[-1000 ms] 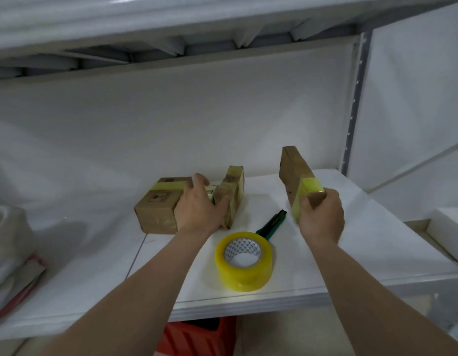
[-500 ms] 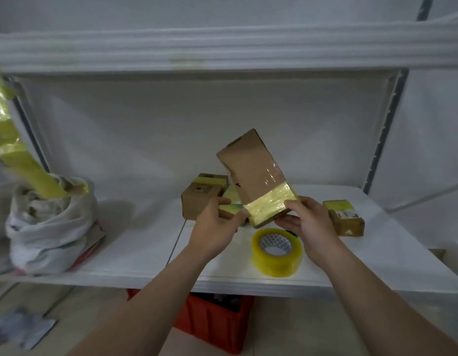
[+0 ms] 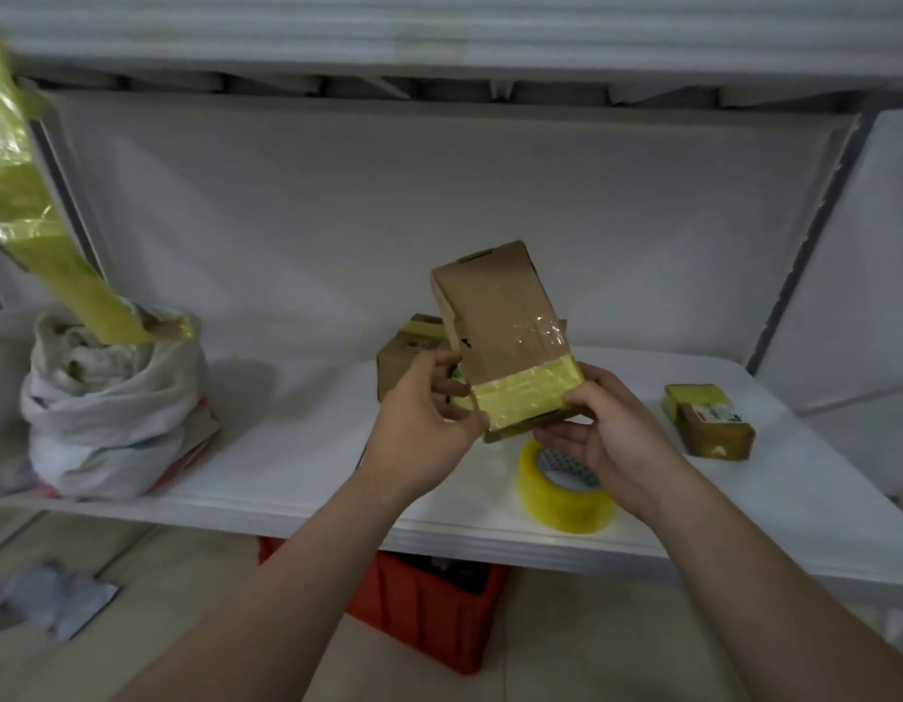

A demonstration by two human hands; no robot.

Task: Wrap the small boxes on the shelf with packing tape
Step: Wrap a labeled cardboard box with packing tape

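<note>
cardboard box (image 3: 495, 316), tall and narrow, is held up in the air above the white shelf (image 3: 287, 448), tilted a little so its top leans to the left. a band of yellow tape (image 3: 525, 397) runs round its lower end, and a patch of clear, wrinkled film shines just above that band. the left hand (image 3: 419, 412) grips the box at its lower left edge, fingers curled in against the side. the right hand (image 3: 611, 433) holds the lower right corner, thumb on the yellow band and fingers tucked underneath. under the right hand, close to the front lip of the shelf, lies the roll of packing tape (image 3: 565, 499), flat on its side, partly hidden by the wrist. behind the held box a second box (image 3: 403, 357) sits on the shelf with yellow tape across its top; most of it is covered from where i stand. off to the right, well apart from the roll, rests a small taped box (image 3: 707, 420) with a printed label on top. at the left end of the shelf slumps a white sack (image 3: 110, 407), and a long strip of yellow tape (image 3: 29, 210) slants down from the upper left toward its mouth. below the shelf, on the floor, stands a red crate (image 3: 429, 600).
</note>
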